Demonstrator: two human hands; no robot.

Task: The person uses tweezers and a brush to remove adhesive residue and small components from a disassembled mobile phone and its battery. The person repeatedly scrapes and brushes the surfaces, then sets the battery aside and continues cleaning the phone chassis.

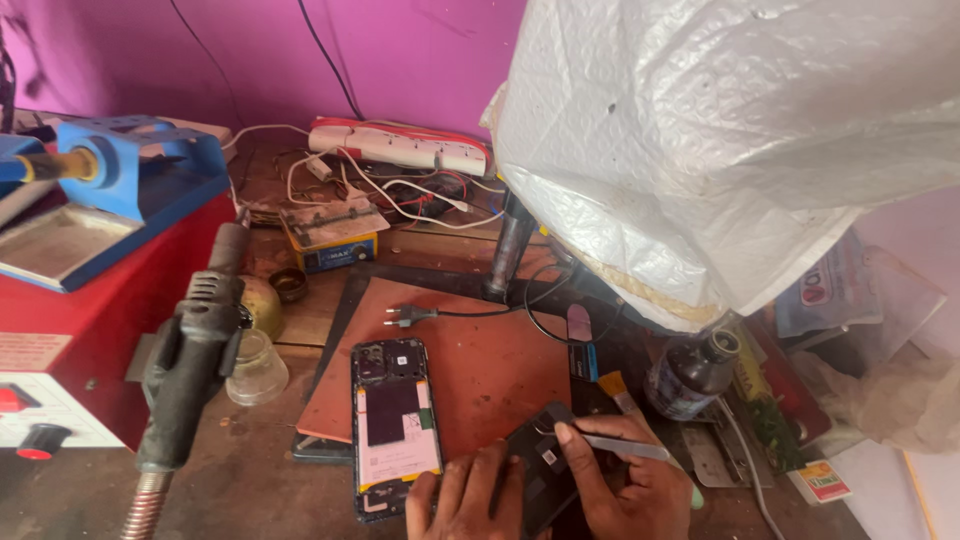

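An opened phone point(393, 425) lies face down on an orange-brown mat point(480, 360), its inner boards and battery showing. To its right, my left hand point(465, 498) steadies a dark phone part point(545, 470) from the left side. My right hand point(625, 480) grips that part too and pinches metal tweezers point(625, 447), with the thumb pressed on the part's top edge. Both hands sit at the bottom edge of the head view, partly cut off.
A hot-air gun point(195, 360) rests in a holder on a red station point(90, 330) at left. A small glass jar point(256, 368), a dark bottle point(690, 375), a loose plug with cable point(410, 316) and a power strip point(400, 148) lie around. A plastic-covered device point(720, 140) hangs at upper right.
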